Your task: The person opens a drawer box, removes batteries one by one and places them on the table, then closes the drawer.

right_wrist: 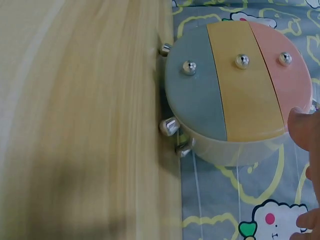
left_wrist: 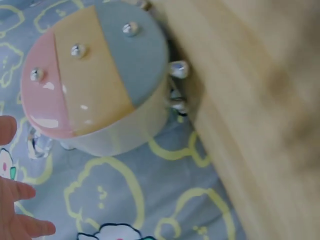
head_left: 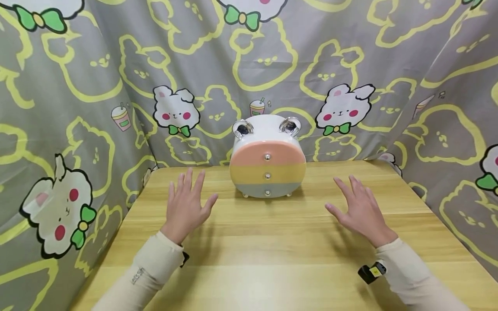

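A small rounded drawer box [head_left: 267,168] stands upright near the table's far edge. Its front has pink, yellow and grey-blue drawer fronts, each with a silver ball knob, and two shiny silver ear-like rings sit on its white top. All three drawers look closed. To the left of the box, my left hand [head_left: 186,209] is held with fingers spread, touching nothing. My right hand [head_left: 362,211] is spread likewise on the other side, apart from the box. In both wrist views the drawer box [left_wrist: 95,75] appears on its side, with silver feet showing.
The box stands on a wooden table [head_left: 272,259]. A grey curtain [head_left: 210,65] with yellow outlines and white cartoon rabbits hangs behind it and along both sides. A small black device [head_left: 371,272] is worn at the right wrist.
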Available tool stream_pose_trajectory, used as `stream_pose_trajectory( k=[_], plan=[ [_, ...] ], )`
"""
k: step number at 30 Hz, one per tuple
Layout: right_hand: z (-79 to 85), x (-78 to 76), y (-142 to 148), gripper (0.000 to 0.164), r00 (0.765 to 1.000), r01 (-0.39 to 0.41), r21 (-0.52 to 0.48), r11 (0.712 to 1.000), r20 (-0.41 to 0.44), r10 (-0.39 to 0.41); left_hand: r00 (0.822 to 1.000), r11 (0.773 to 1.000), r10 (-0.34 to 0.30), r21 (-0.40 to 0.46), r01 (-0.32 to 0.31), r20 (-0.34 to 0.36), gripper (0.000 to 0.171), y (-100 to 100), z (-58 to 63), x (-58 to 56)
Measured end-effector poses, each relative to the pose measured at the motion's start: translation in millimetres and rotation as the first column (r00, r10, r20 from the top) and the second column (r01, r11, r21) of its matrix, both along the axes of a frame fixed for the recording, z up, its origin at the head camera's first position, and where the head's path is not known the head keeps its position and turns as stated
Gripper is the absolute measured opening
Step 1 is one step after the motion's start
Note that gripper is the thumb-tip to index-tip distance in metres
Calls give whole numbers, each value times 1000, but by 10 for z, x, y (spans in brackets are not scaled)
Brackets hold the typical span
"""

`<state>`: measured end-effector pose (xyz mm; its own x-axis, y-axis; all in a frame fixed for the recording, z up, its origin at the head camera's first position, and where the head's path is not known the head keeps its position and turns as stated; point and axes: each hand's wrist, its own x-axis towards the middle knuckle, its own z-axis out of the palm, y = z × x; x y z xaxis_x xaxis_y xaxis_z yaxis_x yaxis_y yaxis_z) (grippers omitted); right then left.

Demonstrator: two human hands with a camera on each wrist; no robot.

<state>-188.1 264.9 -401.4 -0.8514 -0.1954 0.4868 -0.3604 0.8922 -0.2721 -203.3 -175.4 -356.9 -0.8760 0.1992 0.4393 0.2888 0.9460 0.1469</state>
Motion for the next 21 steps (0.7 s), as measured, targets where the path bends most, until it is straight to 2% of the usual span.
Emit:
stream_pose_trajectory(
  k=[4, 8, 15, 21],
  plan=[
    [59, -73, -48, 74, 1000, -30, -24, 999, -8, 30, 998, 999, -46, 27, 45, 34, 74, 92, 159, -119],
    [123, -141, -105, 72, 999, -50, -46, 998, -2, 50, 993, 993, -86, 83, 79, 84, 75, 158, 267, -204],
    [221, -215, -174, 71, 993, -50, -109, 993, 97, 61, 969, 977, -128, 192, 87, 212, 81, 258, 340, -390],
    [280, -333, -283, 69, 981, -76, -181, 980, 161, 106, 955, 945, -205, 297, 137, 214, 83, 331, 385, -556]
  ],
)
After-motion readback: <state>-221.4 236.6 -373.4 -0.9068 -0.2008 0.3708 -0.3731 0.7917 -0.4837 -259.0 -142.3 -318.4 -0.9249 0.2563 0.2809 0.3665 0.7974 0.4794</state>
